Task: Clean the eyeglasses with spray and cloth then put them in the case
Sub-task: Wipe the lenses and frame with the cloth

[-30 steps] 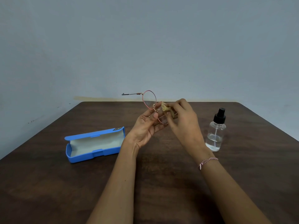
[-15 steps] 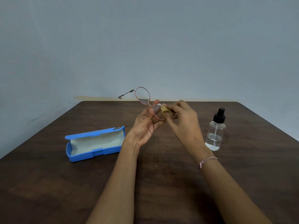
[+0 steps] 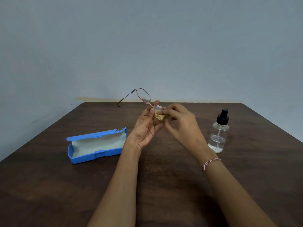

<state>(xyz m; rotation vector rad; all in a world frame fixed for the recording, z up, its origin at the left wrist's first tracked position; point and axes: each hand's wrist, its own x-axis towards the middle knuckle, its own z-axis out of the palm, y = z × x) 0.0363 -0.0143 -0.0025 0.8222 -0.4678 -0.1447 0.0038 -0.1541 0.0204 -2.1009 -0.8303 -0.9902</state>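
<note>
Thin pink-rimmed eyeglasses (image 3: 144,95) are held in the air above the middle of the table. My left hand (image 3: 146,126) pinches them near the bridge, one lens and a dark temple arm sticking up to the left. My right hand (image 3: 180,123) pinches a small folded yellow cloth (image 3: 159,115) against the lower lens, most of which is hidden by the cloth and fingers. A blue case (image 3: 96,145) lies open on the left with a pale lining. A clear spray bottle (image 3: 218,133) with a black nozzle stands upright on the right.
The dark wooden table (image 3: 49,177) ends at a blue-grey wall (image 3: 147,46) close behind the hands. Its right edge (image 3: 278,126) runs diagonally just past the bottle. Bare wood lies in front of the case and between my forearms.
The glasses tilted: the free lens and temple arm swung left and downward. The cloth in my right hand shifted lower on the other lens. Case and bottle stayed put.
</note>
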